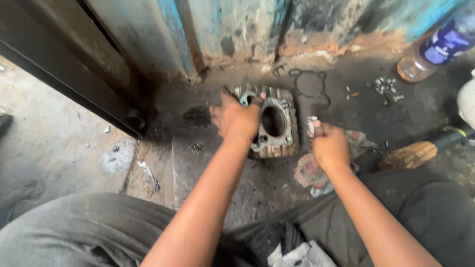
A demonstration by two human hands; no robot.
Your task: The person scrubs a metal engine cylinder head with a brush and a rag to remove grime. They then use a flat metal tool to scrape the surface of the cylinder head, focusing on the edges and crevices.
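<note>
Gripping a finned engine cylinder (277, 126) at frame centre.
Left hand (236, 118) clamps its edge; right hand (329, 146) fists a small tool; greasy fingers could slip.

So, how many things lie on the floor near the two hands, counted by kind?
Engine cylinder block, under the left hand: 1
Gasket: 1
Rag, under the right hand: 1
Plastic bottle: 1
Brush: 1
Total: 5
</note>
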